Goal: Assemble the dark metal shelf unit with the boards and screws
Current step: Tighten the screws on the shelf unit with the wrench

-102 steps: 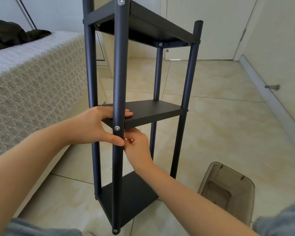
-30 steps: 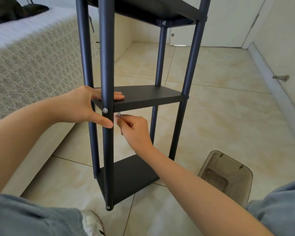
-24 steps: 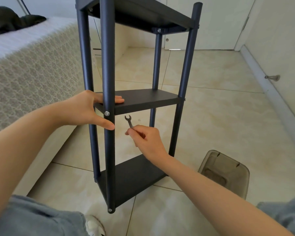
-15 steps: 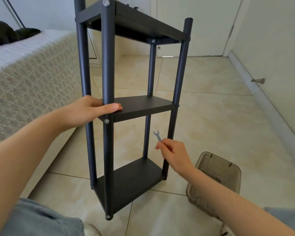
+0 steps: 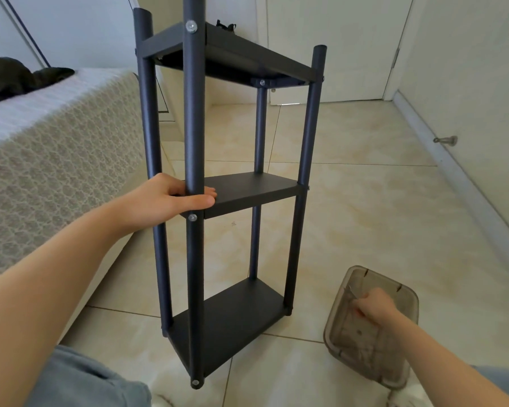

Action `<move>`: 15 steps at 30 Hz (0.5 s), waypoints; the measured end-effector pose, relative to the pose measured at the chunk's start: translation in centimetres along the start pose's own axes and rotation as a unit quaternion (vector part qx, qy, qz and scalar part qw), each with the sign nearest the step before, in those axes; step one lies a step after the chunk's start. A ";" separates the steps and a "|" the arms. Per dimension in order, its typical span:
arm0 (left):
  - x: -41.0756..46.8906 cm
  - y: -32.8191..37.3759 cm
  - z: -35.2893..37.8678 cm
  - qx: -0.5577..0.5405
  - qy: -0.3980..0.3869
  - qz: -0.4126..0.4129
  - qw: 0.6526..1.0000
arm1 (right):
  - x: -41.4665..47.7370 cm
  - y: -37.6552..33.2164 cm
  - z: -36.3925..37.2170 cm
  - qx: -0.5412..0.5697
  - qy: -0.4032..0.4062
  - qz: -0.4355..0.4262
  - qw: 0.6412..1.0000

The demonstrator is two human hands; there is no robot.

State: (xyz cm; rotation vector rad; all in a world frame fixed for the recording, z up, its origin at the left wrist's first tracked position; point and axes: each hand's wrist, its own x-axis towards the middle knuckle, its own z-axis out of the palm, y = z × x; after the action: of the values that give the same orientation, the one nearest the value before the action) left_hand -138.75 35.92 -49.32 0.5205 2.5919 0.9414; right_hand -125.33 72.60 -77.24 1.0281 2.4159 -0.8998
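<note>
left hand [image 5: 165,201] grips shelf unit [image 5: 247,192] | right hand [image 5: 373,308] holds wrench [image 5: 351,291], apparently inside bin [image 5: 365,368]

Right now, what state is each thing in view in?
shelf unit, upright on the floor, three boards in place.
left hand, grips the front post at the middle board.
right hand, pinches the wrench over the bin.
wrench, held.
bin, open, on the floor.
</note>
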 end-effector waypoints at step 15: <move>0.4 0.0 0.6 -0.007 0.005 0.050 0.999 | -0.1 1.3 0.7 0.007 -0.021 0.063 0.998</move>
State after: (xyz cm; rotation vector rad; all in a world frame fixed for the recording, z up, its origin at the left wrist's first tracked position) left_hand -138.80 36.41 -49.87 0.6478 2.5875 0.9960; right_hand -124.25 72.78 -78.29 1.1414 2.2841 -0.8882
